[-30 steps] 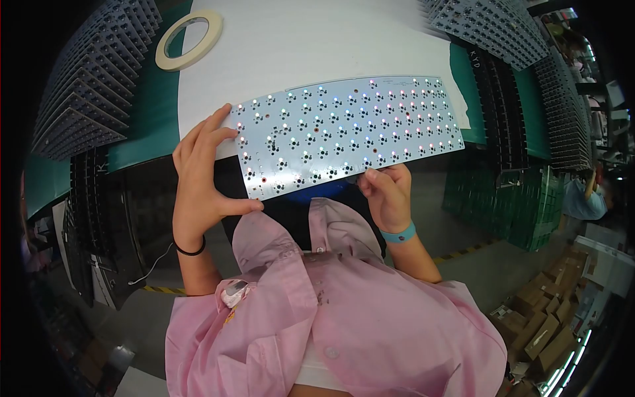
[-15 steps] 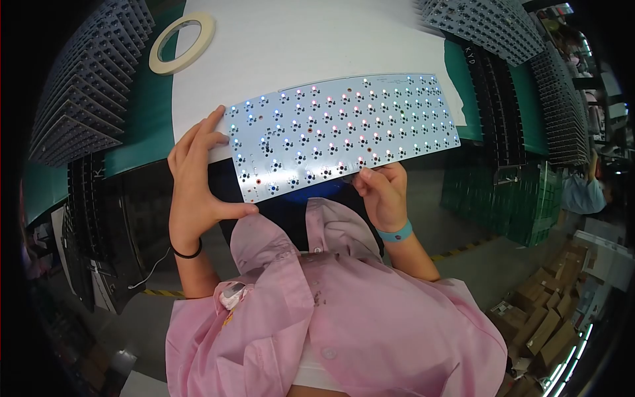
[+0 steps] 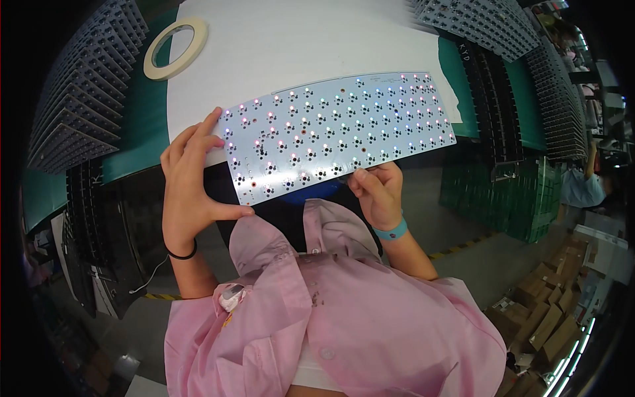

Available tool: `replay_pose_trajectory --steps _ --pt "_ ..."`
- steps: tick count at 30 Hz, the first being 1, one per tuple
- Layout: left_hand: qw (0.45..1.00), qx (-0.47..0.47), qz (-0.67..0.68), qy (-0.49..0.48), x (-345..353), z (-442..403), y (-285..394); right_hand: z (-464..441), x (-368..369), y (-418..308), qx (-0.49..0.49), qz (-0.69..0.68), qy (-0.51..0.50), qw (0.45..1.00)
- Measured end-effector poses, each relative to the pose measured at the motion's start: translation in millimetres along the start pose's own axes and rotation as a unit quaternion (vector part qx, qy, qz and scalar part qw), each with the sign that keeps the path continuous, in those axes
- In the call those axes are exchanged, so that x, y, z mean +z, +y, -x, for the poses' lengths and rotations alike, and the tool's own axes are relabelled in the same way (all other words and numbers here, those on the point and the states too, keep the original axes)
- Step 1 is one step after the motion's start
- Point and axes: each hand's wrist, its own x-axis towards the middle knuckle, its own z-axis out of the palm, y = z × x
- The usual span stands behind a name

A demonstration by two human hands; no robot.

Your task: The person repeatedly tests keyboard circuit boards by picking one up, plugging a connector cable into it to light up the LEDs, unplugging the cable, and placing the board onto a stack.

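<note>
A white keyboard circuit board [image 3: 284,135] with rows of lit small LEDs is held up, tilted, over the near edge of the table. My left hand [image 3: 188,175] grips its left end, fingertips along the side edge and thumb at the lower corner. My right hand [image 3: 380,192] pinches the lower edge right of the middle, thumb on the front; the fingers behind the board are partly hidden. The LEDs glow pink at both ends and bluish to greenish in between.
A roll of masking tape [image 3: 176,48] lies on the white sheet [image 3: 297,40] over the green table mat [image 3: 142,99]. Stacks of similar boards [image 3: 86,86] stand left, more boards [image 3: 479,26] at right. A green crate [image 3: 529,205] and cardboard boxes [image 3: 546,291] are lower right.
The LEDs have changed colour: the left end went from bluish to pink, the middle from pink toward blue and green. Both hands keep their hold, and the whole view has shifted slightly.
</note>
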Motion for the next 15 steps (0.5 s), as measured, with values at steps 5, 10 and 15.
replay_pose_trajectory --steps 5,10,15 --pt "1.0 0.012 -0.004 0.015 2.3 -0.7 -1.9 0.0 -4.1 0.7 0.011 0.027 -0.008 1.0" --pt "1.0 0.016 -0.003 0.024 3.9 0.2 -2.8 -0.5 -6.5 2.9 -0.003 -0.03 -0.039 0.999" --pt "0.999 0.019 -0.004 0.026 2.6 -0.4 -3.1 -1.0 -2.0 0.4 -0.005 -0.051 -0.034 0.998"
